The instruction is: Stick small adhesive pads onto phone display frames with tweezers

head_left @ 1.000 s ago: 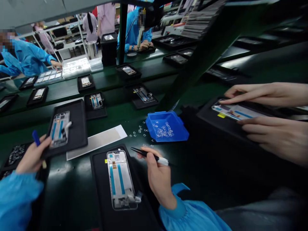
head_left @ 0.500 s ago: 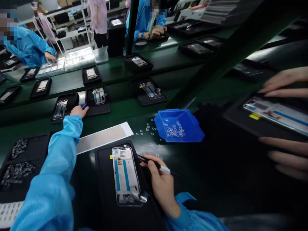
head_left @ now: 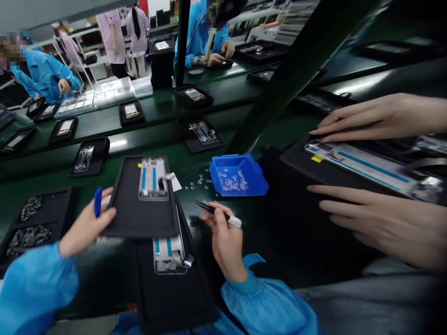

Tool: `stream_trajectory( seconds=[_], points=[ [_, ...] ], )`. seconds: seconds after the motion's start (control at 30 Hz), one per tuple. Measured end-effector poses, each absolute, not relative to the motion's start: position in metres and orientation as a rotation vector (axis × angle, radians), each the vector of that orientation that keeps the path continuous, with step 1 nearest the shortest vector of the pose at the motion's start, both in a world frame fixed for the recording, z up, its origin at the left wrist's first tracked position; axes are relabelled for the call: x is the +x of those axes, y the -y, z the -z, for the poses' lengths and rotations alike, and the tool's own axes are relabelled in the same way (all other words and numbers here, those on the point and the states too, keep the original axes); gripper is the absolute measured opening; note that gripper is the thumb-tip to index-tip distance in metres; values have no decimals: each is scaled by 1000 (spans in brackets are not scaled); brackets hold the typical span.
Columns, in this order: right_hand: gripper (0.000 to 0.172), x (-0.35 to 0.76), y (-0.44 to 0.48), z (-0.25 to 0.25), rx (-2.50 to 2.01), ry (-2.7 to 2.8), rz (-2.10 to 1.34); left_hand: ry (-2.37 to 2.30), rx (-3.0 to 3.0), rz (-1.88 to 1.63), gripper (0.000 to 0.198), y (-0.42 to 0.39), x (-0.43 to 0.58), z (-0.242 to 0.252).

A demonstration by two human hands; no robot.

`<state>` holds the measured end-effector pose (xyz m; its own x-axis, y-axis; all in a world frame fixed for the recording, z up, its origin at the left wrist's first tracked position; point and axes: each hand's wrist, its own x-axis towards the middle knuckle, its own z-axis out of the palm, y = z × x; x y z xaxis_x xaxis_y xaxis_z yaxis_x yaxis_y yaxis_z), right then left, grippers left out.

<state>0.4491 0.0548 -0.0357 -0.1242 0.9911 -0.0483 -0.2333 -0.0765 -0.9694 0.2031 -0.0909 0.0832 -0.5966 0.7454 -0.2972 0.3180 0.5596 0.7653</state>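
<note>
My left hand [head_left: 85,225] grips the left edge of a black tray [head_left: 138,218], raised and tilted. A blue pen-like tool [head_left: 98,202] is also in that hand. On the raised tray lies a phone frame [head_left: 148,179] with blue strips and a yellow tab. Beneath it, a second black tray [head_left: 171,300] carries another phone frame [head_left: 171,263], its upper part covered by the raised tray. My right hand [head_left: 227,249] is closed around black tweezers [head_left: 220,214] with a white end. The tweezer tips point left, just short of small white rings [head_left: 200,179] scattered on the bench.
A blue bin [head_left: 256,187] with many rings stands beyond my right hand. Dark small parts fill a sectioned tray [head_left: 57,202] at left. A co-worker's hands [head_left: 387,218] hold a tray at right. A green post [head_left: 275,88] slants across the bench.
My left hand has taken a tray with a phone frame from the row behind and brought it nearer, over the front tray. It now covers most of the white paper strip.
</note>
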Motion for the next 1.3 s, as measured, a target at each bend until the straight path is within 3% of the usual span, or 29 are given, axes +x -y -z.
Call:
stream_trajectory(
  seconds=[0.07, 0.23, 0.33, 0.43, 0.53, 0.67, 0.77, 0.97, 1.3],
  points=[
    [33, 446, -61, 33, -1026, 1035, -1454, -2108, 756, -949, 78, 139, 250, -63],
    [36, 438, -69, 27, -991, 985, -1532, -2251, 640, -1004, 68, 216, 334, 0],
    [37, 437, -83, 22, -962, 1081, -1594, -2357, 711, -928, 53, 226, 324, -3],
    [41, 429, -110, 19, -969, 1258, -1662, -2510, 929, -894, 37, 195, 275, -33],
    [45, 408, -140, 22, -983, 1375, -1692, -2468, 1283, -790, 36, 119, 223, -55],
    [41, 374, -165, 35, -1025, 1484, -1679, -2233, 1818, -229, 36, -3, 185, -43],
    [36, 360, -172, 44, -1071, 1555, -1634, -2070, 1974, -45, 31, -58, 182, -19],
    [25, 359, -170, 52, -1125, 1646, -1514, -1865, 2115, 180, 49, -67, 191, -3],
    [20, 362, -165, 55, -1196, 1788, -1337, -1832, 2214, 485, 50, -70, 192, -4]
  ],
)
